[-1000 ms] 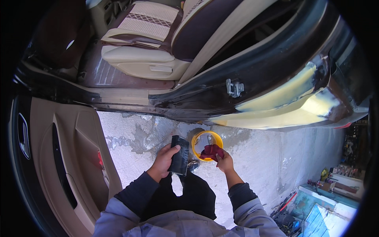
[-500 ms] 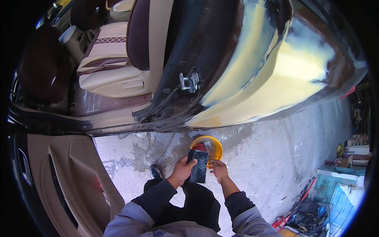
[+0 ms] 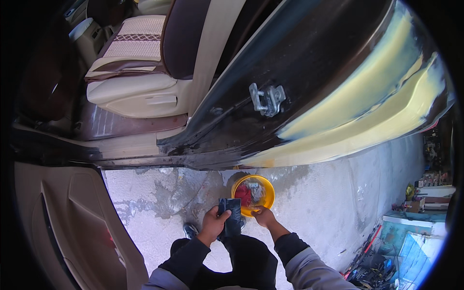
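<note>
My left hand (image 3: 212, 224) grips a dark, rectangular sheet of sandpaper (image 3: 230, 215), thumb on top, held in front of my legs. Just right of it, my right hand (image 3: 264, 216) has its fingers curled over the near rim of a yellow bucket (image 3: 270, 193). Inside the bucket lie a red cloth-like thing (image 3: 243, 195) and a pale, crumpled-looking thing (image 3: 254, 186) that I cannot make out. Beyond the bucket is the car's rear body panel (image 3: 333, 130), with smooth pale-yellow patches over its dark paint.
The open car door (image 3: 82, 217) stands at my left. A metal door striker (image 3: 267, 99) juts from the door frame, beside the beige seat (image 3: 140, 63). Wet marks darken the concrete floor (image 3: 169, 191). Clutter and a pale-blue cabinet-like thing (image 3: 411, 232) are at the right.
The view has shifted, bringing the door striker farther right. The sandpaper has moved left and nearer to me, uncovering more of the bucket. My right hand has come onto the bucket's near rim.
</note>
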A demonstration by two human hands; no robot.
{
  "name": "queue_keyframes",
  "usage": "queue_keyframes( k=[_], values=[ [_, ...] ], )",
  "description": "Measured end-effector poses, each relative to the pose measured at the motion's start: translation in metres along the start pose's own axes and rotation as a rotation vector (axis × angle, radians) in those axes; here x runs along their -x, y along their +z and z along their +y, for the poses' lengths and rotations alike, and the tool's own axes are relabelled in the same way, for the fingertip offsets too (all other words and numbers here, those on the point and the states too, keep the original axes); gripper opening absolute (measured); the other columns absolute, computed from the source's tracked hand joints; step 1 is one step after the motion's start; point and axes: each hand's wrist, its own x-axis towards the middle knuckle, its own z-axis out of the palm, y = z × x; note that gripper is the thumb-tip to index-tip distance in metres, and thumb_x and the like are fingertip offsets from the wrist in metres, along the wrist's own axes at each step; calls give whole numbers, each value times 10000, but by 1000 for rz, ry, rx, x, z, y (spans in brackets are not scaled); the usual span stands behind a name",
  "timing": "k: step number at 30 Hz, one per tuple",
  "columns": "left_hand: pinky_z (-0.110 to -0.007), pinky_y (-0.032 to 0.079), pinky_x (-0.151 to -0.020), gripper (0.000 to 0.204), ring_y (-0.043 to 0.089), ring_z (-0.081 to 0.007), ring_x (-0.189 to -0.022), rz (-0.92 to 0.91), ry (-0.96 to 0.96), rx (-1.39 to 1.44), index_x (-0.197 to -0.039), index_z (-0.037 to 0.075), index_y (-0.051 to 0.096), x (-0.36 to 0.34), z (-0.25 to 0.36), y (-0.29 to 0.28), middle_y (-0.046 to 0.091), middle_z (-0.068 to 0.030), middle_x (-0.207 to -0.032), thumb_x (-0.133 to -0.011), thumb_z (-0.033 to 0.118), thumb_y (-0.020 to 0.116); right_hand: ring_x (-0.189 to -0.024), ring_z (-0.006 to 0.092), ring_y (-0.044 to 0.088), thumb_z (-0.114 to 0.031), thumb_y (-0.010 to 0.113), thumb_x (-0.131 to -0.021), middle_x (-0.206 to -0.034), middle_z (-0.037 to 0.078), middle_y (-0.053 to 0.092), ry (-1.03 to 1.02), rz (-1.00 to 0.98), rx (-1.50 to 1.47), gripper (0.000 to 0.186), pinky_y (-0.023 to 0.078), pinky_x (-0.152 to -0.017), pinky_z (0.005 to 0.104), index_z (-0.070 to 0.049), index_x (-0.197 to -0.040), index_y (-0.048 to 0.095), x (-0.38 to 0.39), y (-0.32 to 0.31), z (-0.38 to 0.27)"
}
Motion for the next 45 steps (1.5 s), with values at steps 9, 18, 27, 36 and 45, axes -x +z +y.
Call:
queue_keyframes(
  k=[9, 18, 27, 36, 45],
  values=[
    [-309, 585, -898, 266, 723, -134, -986, -17, 168, -165, -1270, 39, 708, -111, -96, -56, 777, -41, -1130, -1015, 70, 778, -1445, 508, 545, -491, 791, -935, -1652, 250, 494, -292, -108, 471, 850, 464, -1213, 503, -220, -1674, 471, -198, 87, 48],
    [-331, 558, -1008, 281, 704, -136, -1109, -213, 360, 51, -1283, 26, 674, -219, -144, -68, 757, -33, -1201, -1013, 4, 749, -1389, 391, 622, -409, 828, -900, -1498, 198, 669, -337, -127, 303, 728, 484, -1182, 444, -120, -1536, 623, -259, 138, 67],
    [-362, 607, -906, 235, 746, -175, -1041, -322, 281, 320, -1234, 73, 695, -214, -98, -56, 773, -33, -1135, -1012, 2, 723, -1110, 399, 741, -320, 846, -838, -1186, 204, 780, -398, -88, 321, 588, 577, -977, 464, -87, -1359, 704, -79, -21, 8],
    [-371, 629, -818, 236, 760, -194, -968, -350, 187, 309, -1239, 75, 696, -220, -103, -85, 770, -44, -1106, -1005, 59, 726, -875, 104, 678, 26, 719, -818, -992, -1, 740, -945, 991, 448, 383, 587, -842, 303, 23, -1201, 715, 295, -281, -229],
    [-385, 615, -870, 219, 757, -209, -986, -328, 118, 288, -1227, 58, 701, -214, -141, -106, 769, -53, -1082, -1009, 38, 713, -1212, 452, 620, -143, 717, -871, -1323, 219, 633, -942, 2317, 863, 467, 534, -1059, 573, -90, -1335, 707, 298, -347, -419]
  ],
)
